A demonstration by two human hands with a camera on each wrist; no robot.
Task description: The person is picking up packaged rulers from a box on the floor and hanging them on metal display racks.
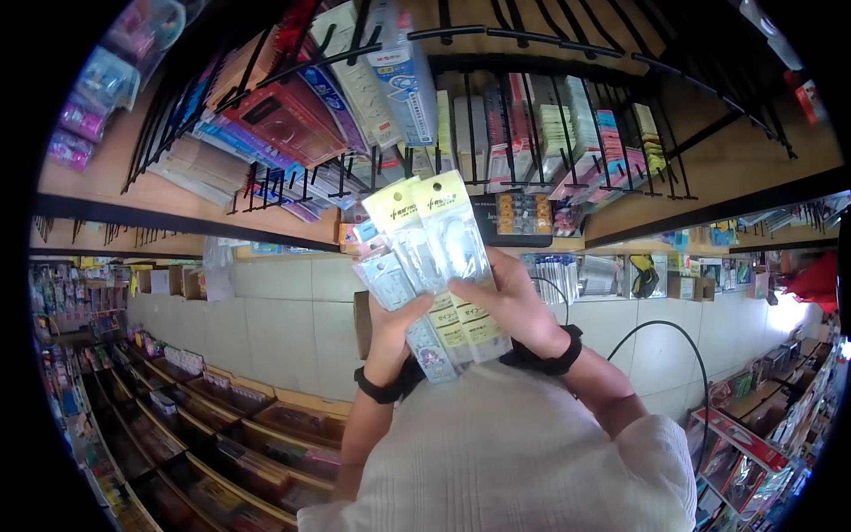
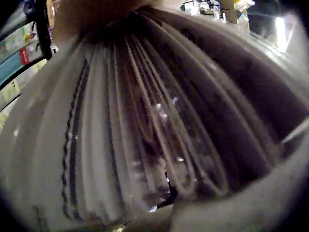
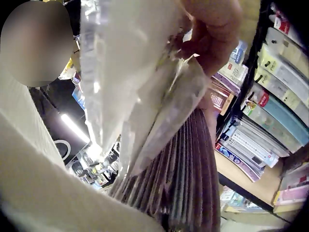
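Both my left hand [image 1: 390, 341] and right hand [image 1: 510, 306] clutched the fanned packets [image 1: 434, 257]. Squaring their edges, I judged, would stop them slipping.

Packets [image 1: 432, 266]: clear plastic with pale yellow header cards that carry dark print. Yellow labels with dark characters sit lower on the fronts. In the right wrist view the plastic reads as translucent white.

Sweater [image 1: 514, 452]: off-white, with a fine ribbed knit pattern.

Wrist bands [image 1: 545, 359]: black.

Rack hooks [image 1: 532, 115]: black wire.

Shelf boards [image 1: 745, 151]: light wood brown with black front edges.

Floor tiles [image 1: 284, 319]: pale cream, with a grid of thin darker joints.

Cable [image 1: 674, 330]: black.

Large pack [image 1: 284, 124] on the hooks: red.
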